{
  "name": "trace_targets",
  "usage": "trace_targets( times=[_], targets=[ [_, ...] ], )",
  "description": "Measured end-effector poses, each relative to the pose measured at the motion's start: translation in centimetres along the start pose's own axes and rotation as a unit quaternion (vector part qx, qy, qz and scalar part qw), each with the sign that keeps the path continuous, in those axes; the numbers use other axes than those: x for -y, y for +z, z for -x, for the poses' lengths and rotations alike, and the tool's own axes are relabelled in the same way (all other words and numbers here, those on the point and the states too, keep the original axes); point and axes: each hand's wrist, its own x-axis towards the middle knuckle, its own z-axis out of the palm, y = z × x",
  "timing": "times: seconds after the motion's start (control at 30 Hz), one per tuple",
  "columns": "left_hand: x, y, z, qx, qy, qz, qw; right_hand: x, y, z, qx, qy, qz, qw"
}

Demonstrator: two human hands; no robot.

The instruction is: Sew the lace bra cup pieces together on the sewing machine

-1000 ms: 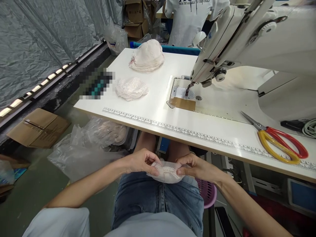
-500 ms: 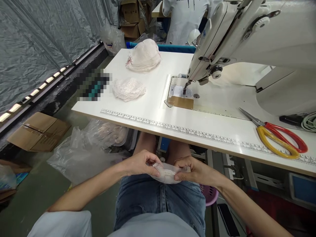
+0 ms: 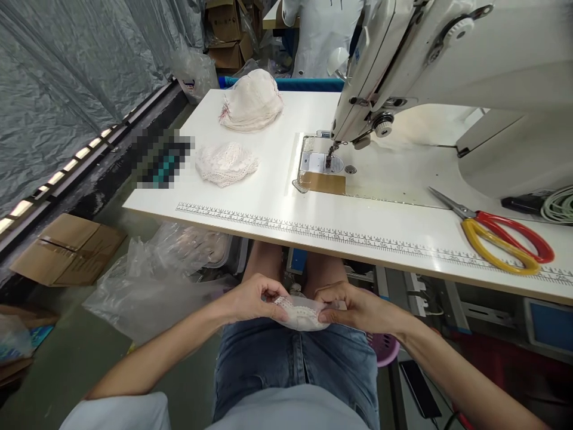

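White lace-edged fabric (image 3: 302, 318) is held above the lap, near the bench (image 3: 277, 194), pinched at one end by the left hand (image 3: 256, 298) and at the other by the right hand (image 3: 351, 307) (thumbs pressed close to curled fingers). Scissors (image 3: 482, 218) lie on the bench.

The white sewing table (image 3: 271, 194) bears lacy cloth (image 3: 227, 164) at nine o'clock, stacked fabric (image 3: 253, 101) at ten, sewing machine (image 3: 447, 74) at two, cable (image 3: 559, 206) at three, scissors (image 3: 472, 215) toward four.
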Motion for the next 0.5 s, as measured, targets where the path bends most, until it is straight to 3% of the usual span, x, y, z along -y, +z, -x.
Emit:
trace_targets(
  times=[0.27,0.5],
  targets=[
    [0.0,0.1,-0.1,-0.016,-0.011,-0.009,1.000,0.2,0.0,0.0,-0.022,0.009,0.045,0.999],
    [0.2,0.1,-0.2,-0.055,-0.026,0.036,0.997,1.1,0.5,0.2,-0.103,-0.026,0.124,0.987]
  ],
)
